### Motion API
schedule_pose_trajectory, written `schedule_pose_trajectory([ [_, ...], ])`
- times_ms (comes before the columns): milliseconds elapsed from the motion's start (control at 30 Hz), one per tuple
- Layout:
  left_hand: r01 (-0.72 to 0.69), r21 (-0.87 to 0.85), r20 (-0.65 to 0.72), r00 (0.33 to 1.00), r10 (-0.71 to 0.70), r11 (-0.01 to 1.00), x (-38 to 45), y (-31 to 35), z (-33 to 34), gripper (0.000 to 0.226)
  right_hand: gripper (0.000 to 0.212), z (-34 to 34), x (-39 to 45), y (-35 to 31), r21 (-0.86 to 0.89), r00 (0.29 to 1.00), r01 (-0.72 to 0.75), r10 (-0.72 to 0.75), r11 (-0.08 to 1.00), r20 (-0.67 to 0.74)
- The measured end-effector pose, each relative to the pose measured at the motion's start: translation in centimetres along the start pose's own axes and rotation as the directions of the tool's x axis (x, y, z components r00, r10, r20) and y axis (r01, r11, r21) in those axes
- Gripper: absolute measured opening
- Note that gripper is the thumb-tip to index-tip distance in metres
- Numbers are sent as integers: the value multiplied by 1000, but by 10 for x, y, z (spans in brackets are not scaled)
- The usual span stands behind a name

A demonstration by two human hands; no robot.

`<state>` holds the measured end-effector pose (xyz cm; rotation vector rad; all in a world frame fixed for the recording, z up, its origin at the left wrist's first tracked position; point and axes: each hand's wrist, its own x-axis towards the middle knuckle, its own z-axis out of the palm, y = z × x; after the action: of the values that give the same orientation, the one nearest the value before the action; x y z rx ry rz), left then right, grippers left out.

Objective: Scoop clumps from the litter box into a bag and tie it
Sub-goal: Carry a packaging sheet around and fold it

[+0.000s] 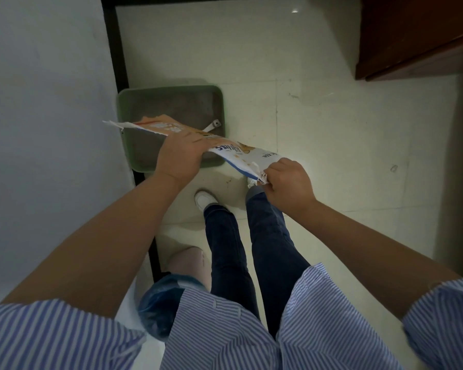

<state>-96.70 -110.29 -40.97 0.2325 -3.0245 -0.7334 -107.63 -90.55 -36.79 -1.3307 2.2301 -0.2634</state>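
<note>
A green litter box (123, 102) with grey litter stands on the floor against the wall. A metal scoop (213, 125) lies in its right side. I hold a flat woven printed bag (241, 152), white, orange and blue, stretched above the box's near edge. My left hand (181, 153) grips the bag near its middle. My right hand (288, 182) pinches the frayed right end of it. The bag's other frayed end (118, 125) sticks out to the left over the box.
A white wall (46, 129) with a black baseboard runs along the left. A brown wooden cabinet (417, 41) stands at the upper right. A bin with a blue liner (161, 305) sits by my legs. Pale floor tiles (332, 129) spread to the right.
</note>
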Motion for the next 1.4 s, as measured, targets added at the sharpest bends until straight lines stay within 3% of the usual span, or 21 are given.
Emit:
schedule_pose_trajectory([
  [267,34,-19,8,999,-33,999,-32,-6,-13,34,6,5,4,-23,25,997,71,-72,997,42],
  [400,7,-22,38,999,-6,1000,-29,-3,-13,35,24,4,-1,-26,15,996,12,-13,1000,90],
  [567,-38,-59,98,994,43,998,-24,8,-5,39,21,-7,-2,-41,64,989,-108,100,992,109],
  [700,-68,-70,99,992,75,995,-17,22,-3,37,29,-14,14,-49,-95,840,-235,252,967,481],
  [767,-57,-105,70,995,64,993,-13,27,-7,35,29,-14,24,-49,-168,776,-191,254,967,577],
  [800,-47,-130,40,998,53,990,-14,27,-9,33,30,-17,28,-47,-193,785,-128,219,973,579],
  [867,7,-151,11,1000,-6,988,-20,19,-12,29,31,-21,32,-39,-198,801,-18,133,980,584],
  [933,136,-78,72,989,-131,988,-28,3,-13,26,32,-28,32,-31,-205,784,94,54,974,618],
  [1000,313,39,98,944,-316,949,-36,-18,-12,27,28,-28,27,-22,-171,839,351,-228,921,495],
  [1100,615,195,102,762,-640,764,-47,-47,-16,33,40,-29,30,-12,-200,831,481,-372,854,414],
  [1167,708,289,98,648,-756,644,-54,-60,-20,33,40,-28,31,-4,-181,825,498,-400,848,400],
  [1200,722,308,108,620,-777,619,-55,-63,-22,31,40,-28,30,-1,-174,828,483,-383,858,410],
  [1267,714,268,148,633,-760,647,-50,-62,-25,30,37,-26,27,1,-211,856,425,-315,880,409],
  [1367,600,185,187,756,-628,778,-33,-47,-31,28,18,-18,16,5,-308,878,193,-24,931,478],
  [1400,549,157,180,802,-570,821,-26,-42,-31,26,22,-11,12,7,-340,852,92,103,936,513],
])
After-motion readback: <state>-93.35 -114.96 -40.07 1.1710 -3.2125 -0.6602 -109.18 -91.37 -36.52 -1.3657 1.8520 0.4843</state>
